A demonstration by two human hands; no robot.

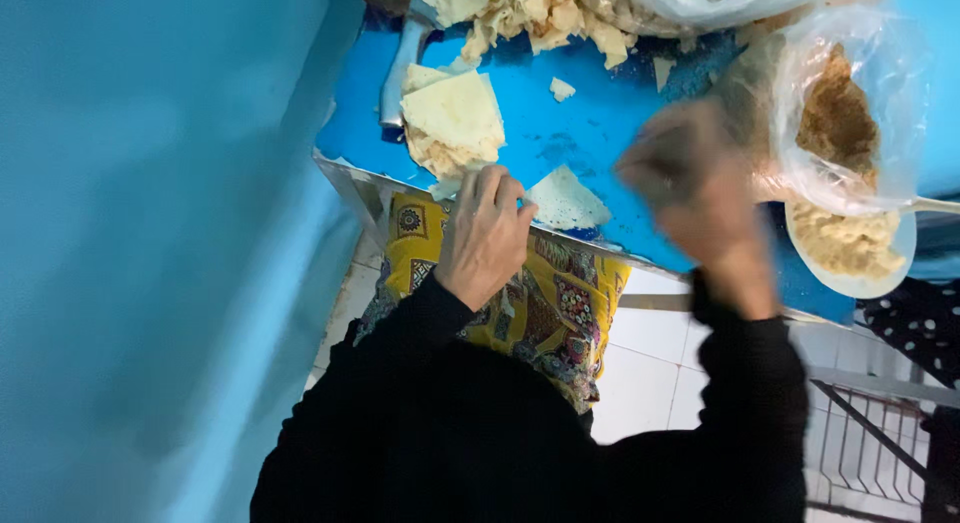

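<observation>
My left hand (485, 233) rests at the near edge of the blue table (590, 123), fingers bent, touching a pale triangular pastry sheet (566, 200). A stack of similar thin sheets (455, 118) lies just beyond it. My right hand (690, 178) is blurred with motion above the table, between the triangular sheet and a white plate of crumbly filling (850, 248); whether it holds anything cannot be made out. Both arms wear black sleeves.
A heap of torn pastry pieces (530, 13) lies at the far edge. A clear plastic bag with brown crumbs (840, 113) sits at the right. A metal handle (400, 68) lies left of the stack. A blue wall fills the left; white floor tiles below.
</observation>
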